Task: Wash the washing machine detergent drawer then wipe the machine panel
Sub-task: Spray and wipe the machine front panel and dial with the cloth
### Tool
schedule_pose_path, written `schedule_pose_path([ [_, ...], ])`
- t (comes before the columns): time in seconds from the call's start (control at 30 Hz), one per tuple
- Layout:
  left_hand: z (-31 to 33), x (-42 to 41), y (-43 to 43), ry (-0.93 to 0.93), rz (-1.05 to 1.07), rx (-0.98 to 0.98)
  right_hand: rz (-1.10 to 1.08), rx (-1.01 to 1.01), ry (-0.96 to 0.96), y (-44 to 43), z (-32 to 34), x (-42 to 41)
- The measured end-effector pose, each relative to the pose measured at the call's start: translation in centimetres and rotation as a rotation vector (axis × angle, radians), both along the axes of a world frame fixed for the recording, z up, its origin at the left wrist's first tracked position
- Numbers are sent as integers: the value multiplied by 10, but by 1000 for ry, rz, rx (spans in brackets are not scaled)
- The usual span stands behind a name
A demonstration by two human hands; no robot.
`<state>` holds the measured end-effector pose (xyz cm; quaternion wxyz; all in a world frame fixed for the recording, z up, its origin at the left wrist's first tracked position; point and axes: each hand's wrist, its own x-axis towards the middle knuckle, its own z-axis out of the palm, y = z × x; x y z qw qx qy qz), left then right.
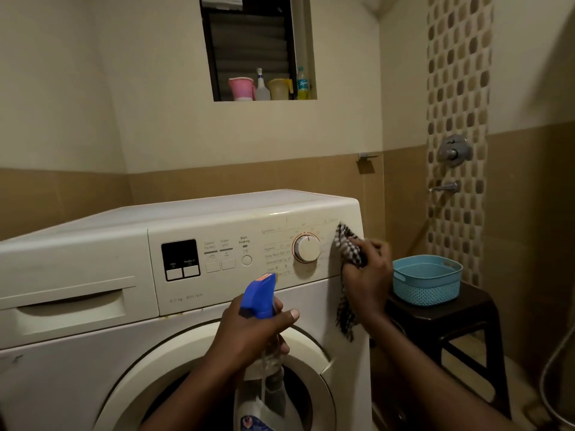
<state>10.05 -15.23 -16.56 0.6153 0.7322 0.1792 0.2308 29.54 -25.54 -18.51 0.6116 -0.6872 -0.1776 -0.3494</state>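
Head view: both our hands are busy at the machine panel.
Our right hand clutches a checked cloth against the panel's right end, just beside the dial. Our left hand is wrapped round a blue-topped spray bottle before the door. The detergent drawer sits in its slot, left of the panel.

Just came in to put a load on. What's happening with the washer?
A person is cleaning the control panel of the washing machine. The right hand holds a black-and-white checked cloth against the panel's right end, beside the program dial. The left hand grips a blue-topped spray bottle in front of the door. The detergent drawer sits closed in its slot.
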Motion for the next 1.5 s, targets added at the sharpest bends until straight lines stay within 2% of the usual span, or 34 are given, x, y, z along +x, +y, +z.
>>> schedule_pose_path([
  [0.13,2,-6,5,21,4,19,11,-82,-108,6,44,5],
  [0.27,2,-9,9,5,20,27,234,-387,-422,19,63,-12],
  [0.33,2,-10,11,14,27,29,246,-553,-567,22,61,-15],
  [0.4,1,-10,13,20,28,50,218,-610,-603,20,59,-10],
  [0.47,0,-12,16,19,16,57,164,-558,-557,18,57,-2],
  [0.6,-2,-14,19,10,12,41,77,-134,-202,5,46,16],
  [0.77,-3,-17,21,7,4,22,-49,19,66,4,35,26],
  [0.87,-5,-19,24,18,-5,22,-41,11,59,9,50,23],
  [0.97,-6,-18,25,29,-3,20,11,-80,-62,16,70,9],
  [1.07,-7,-16,25,5,3,12,171,-302,-308,31,74,-14],
  [1.17,-6,-14,21,3,-6,22,205,-567,-517,33,69,-19],
  [1.23,-5,-14,19,-1,-12,18,178,-504,-456,24,66,-9],
  [1.33,-3,-17,19,17,-17,3,8,-177,-150,11,46,6],
  [1.4,-3,-18,20,29,-20,2,-82,-77,-29,13,22,4],
  [1.5,-5,-19,21,10,-14,1,-53,31,76,25,-14,-21],
])
